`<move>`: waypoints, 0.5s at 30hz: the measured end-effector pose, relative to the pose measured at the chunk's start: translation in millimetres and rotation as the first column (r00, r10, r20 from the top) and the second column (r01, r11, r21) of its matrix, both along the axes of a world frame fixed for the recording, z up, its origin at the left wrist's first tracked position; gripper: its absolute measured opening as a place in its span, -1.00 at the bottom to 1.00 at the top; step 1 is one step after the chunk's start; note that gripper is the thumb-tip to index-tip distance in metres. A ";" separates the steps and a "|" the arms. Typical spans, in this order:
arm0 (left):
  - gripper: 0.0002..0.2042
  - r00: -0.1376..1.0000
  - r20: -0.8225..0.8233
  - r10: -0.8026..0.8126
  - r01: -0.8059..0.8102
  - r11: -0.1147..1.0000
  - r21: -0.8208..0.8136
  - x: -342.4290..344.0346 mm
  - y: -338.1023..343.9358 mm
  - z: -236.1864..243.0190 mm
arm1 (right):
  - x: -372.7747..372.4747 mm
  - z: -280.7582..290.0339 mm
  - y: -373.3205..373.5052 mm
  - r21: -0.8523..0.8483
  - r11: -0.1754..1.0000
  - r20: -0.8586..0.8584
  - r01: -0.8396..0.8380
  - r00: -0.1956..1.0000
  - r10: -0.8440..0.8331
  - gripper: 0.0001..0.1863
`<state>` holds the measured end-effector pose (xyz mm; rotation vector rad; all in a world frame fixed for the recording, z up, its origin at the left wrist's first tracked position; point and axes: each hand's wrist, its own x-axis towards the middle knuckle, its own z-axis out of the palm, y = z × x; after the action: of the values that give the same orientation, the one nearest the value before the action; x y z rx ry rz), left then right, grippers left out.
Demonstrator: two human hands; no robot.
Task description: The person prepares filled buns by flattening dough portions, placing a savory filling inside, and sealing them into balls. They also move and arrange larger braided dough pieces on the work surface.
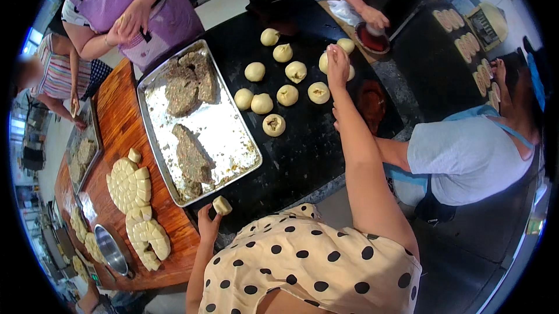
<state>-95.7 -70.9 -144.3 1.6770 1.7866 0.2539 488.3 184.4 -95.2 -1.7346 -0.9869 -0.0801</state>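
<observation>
My left hand (211,218) holds a pale square dough piece (222,205) at the lower edge of the black griddle (291,168). My right hand (338,66) reaches across the griddle, fingers curled down among filled dough balls; what they hold, if anything, is hidden. Several round buns (287,96), some with open pleated tops showing filling, sit to its left. A metal tray (229,144) with lumps of speckled minced filling (190,157) lies left of the buns.
A wooden table (116,128) bears cut dough (129,186) and a steel bowl (109,250). Co-workers stand left (105,5) and right (460,157). Another person's hand (375,18) is over a red-filled bowl (372,43). Flat pieces (469,46) lie on the far-right griddle.
</observation>
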 end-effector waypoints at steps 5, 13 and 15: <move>-0.07 0.985 -0.170 -0.007 -0.004 0.998 -0.064 22.0 -12.3 -11.6 | -45.5 -63.0 -34.7 -0.167 0.981 -0.120 -0.099 0.990 0.080 -0.74; -0.32 0.986 -0.140 0.095 -0.102 0.994 -0.042 35.3 0.3 -41.7 | -172.8 -62.4 -210.2 -0.202 0.844 -0.557 -0.497 0.767 0.318 -0.79; -0.37 0.991 -0.096 0.089 -0.090 0.996 -0.009 22.3 2.6 -54.4 | -190.6 -63.4 -236.8 -0.122 0.840 -0.679 -0.528 0.662 0.317 -0.78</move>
<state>-73.3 -68.4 -198.7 1.6269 1.9326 0.2038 297.7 -52.3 -158.6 -1.5682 -0.8809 0.9787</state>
